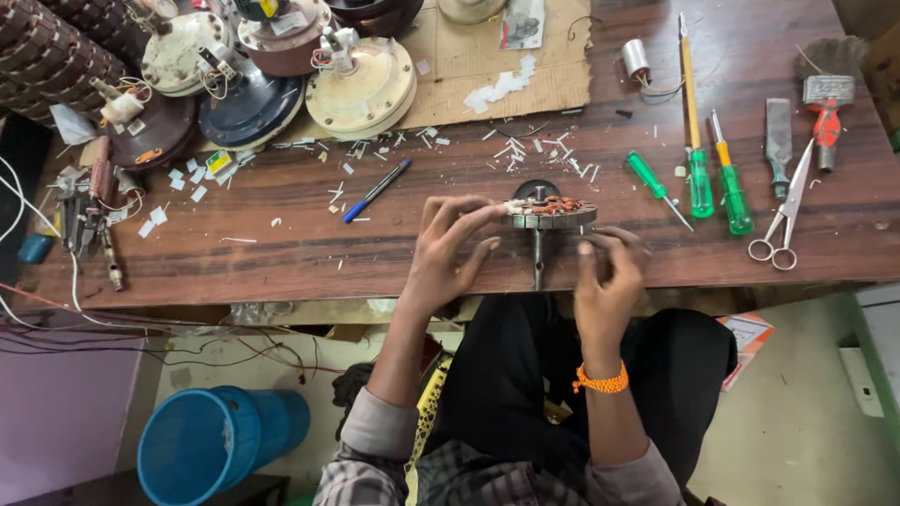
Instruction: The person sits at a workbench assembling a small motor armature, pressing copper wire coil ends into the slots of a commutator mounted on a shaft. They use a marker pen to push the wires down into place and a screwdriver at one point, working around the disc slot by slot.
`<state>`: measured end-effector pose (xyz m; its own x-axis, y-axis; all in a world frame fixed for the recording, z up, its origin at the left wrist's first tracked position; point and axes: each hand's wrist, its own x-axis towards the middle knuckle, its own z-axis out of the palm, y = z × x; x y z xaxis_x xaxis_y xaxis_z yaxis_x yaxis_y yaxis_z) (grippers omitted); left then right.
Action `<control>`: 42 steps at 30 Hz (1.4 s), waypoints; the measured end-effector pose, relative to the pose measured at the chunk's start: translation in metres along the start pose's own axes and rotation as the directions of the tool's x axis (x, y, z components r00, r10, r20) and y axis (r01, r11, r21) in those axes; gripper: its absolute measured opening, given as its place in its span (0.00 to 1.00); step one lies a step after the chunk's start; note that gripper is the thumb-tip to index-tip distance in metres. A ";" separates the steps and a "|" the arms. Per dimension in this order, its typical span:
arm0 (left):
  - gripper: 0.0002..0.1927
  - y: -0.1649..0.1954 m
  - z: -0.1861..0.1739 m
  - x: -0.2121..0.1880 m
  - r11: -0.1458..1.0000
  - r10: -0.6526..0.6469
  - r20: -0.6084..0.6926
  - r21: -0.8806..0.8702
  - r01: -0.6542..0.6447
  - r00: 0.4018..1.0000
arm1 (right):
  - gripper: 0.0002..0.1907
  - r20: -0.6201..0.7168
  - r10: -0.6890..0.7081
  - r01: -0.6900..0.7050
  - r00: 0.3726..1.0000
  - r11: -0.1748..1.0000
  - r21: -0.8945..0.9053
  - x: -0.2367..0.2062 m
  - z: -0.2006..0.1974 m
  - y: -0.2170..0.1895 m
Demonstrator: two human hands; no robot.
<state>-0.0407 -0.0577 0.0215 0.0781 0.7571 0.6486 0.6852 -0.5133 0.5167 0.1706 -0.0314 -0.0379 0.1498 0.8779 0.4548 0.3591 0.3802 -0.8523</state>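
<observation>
copper-wound stator (548, 212) stands on its shaft at the wooden bench's (281, 253) near edge, dead centre. left hand (448, 251) grips its rim at 9 o'clock, fingers curled on it; right hand (605, 276), at 5 o'clock, pinches beneath it. green screwdrivers (712, 183) and scissors (783, 220) lie at 3 o'clock, a blue pen (377, 190) at 10, fan motor housings (361, 86) farther back.

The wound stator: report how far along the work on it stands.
Done: copper coils sit on the stator, and paper scraps litter the bench. In hand: left hand touches its rim, right hand beside its shaft. Left: several motor housings wait opened.
</observation>
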 end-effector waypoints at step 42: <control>0.05 0.020 0.109 -0.020 0.851 -0.356 -0.229 -0.479 0.214 0.906 | 0.08 0.550 -0.287 0.483 0.784 0.839 -0.251 0.084 -0.052 -0.082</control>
<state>0.0502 -0.0391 -0.0414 -0.3392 0.7764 0.5312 0.2531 -0.4685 0.8464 0.2019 -0.0042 0.0838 -0.4921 0.7397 0.4589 0.6049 0.6697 -0.4308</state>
